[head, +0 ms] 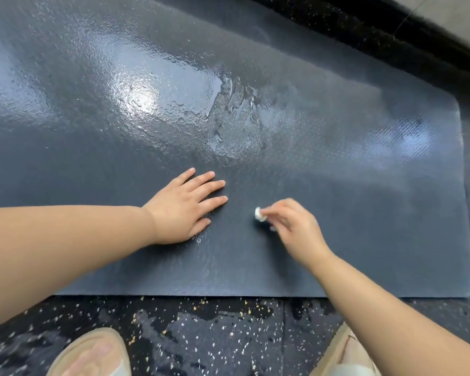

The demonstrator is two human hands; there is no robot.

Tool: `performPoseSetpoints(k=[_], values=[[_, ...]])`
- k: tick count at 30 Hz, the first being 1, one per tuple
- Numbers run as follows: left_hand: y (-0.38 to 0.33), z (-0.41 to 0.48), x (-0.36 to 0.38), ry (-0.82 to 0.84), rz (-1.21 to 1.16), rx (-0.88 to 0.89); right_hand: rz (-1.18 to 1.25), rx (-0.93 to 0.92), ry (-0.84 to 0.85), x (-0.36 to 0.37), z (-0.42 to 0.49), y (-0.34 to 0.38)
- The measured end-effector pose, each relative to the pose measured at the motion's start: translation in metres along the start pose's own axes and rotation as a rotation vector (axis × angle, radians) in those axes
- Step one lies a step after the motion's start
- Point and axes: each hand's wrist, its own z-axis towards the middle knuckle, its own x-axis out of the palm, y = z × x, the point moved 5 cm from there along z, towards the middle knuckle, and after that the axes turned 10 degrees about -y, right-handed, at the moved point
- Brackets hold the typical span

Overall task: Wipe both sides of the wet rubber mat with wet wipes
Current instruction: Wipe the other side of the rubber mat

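My right hand (296,226) has its fingers (278,210) curled. They pinch a small white wipe (260,214) that is scrunched into a little ball. The wipe touches the mat (364,240).

My left hand (183,208) is just beside it. It lies flat with the fingers straight and spread. It holds nothing and presses the mat down.

The mat lies flat under both my hands. It goes far out ahead of my fingers and off to both sides. Right around my hands it looks dull and mostly dry, with a few tiny drops by my left thumb. Farther ahead of my fingers there is a big shiny puddle (228,126), and past it the mat is wet and glossy a long way to the left.

I think only the strip near my hands is wiped. The wet part ahead is left to do, and that is most of this side. The other side faces down, so I cannot tell if it is wiped. My wipe is very small for so much water, so I think I will need more.

Behind my hands, close to me, the speckled floor (201,335) has wet patches. My two shoes (92,354) stand on it.
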Motion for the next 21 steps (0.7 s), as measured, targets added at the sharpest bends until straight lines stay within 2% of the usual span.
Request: performPoseSetpoints(k=[2,4,7,9,11,14,15,17,19,21], values=[[0.001,-0.001,0.001,-0.002,0.007,0.010,-0.004,0.162,-0.232,-0.014,0.035,-0.017],[0.001,-0.001,0.002,-0.006,0.010,0.014,-0.017,0.280,-0.267,-0.012,0.053,-0.029],[0.001,-0.001,0.000,-0.033,-0.011,0.018,-0.066,0.276,-0.292,0.003,0.033,-0.023],[0.002,-0.002,0.001,-0.055,-0.050,0.006,-0.103,0.150,-0.257,0.017,-0.010,-0.005],[0.002,-0.003,0.001,-0.066,-0.070,0.002,-0.103,0.043,-0.150,0.029,-0.061,0.011],[-0.002,-0.004,-0.009,-0.132,-0.097,0.043,-0.030,-0.032,0.077,0.033,-0.110,0.022],[-0.002,-0.003,-0.011,-0.167,-0.115,0.051,-0.009,-0.037,0.095,0.028,-0.110,0.019],[-0.001,-0.004,-0.011,-0.171,-0.117,0.048,0.014,0.070,-0.059,0.008,-0.094,0.004],[0.001,-0.004,-0.006,-0.163,-0.116,0.039,-0.019,0.322,-0.342,-0.016,-0.072,-0.026],[0.002,-0.004,-0.005,-0.175,-0.121,0.040,-0.042,0.602,-0.496,-0.027,-0.061,-0.056]])
